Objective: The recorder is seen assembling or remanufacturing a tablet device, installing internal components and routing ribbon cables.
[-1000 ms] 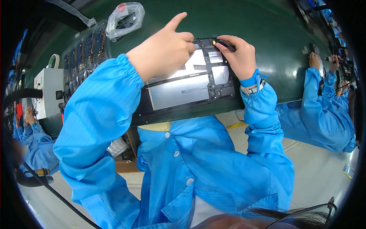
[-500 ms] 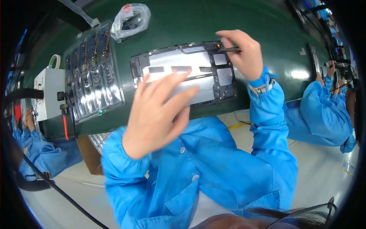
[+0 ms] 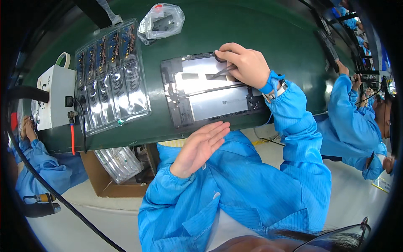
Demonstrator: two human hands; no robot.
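An opened tablet (image 3: 218,105) lies on the green table in front of me, its silver inner plate and black frame showing. My right hand (image 3: 249,67) is over its far right part, fingers closed on dark tweezers (image 3: 220,73). The tweezers' tips point left, over the silver plate near a dark strip. A blue band and a watch are on that wrist. My left hand (image 3: 201,145) holds nothing and is at the tablet's near edge, fingers stretched out and palm partly turned up. Whether it touches the edge I cannot tell.
Left of the tablet lies a clear tray (image 3: 111,75) with small circuit boards. Beyond it sit a plastic bag (image 3: 161,23) of dark parts and, farther left, a white box (image 3: 54,98) with cables. A cardboard box (image 3: 98,185) is below the table edge. Co-workers (image 3: 350,111) sit on both sides.
My left hand has drawn back from above the tablet to its near edge. The right hand has moved left and slightly nearer with the tweezers. The whole view has shifted somewhat.
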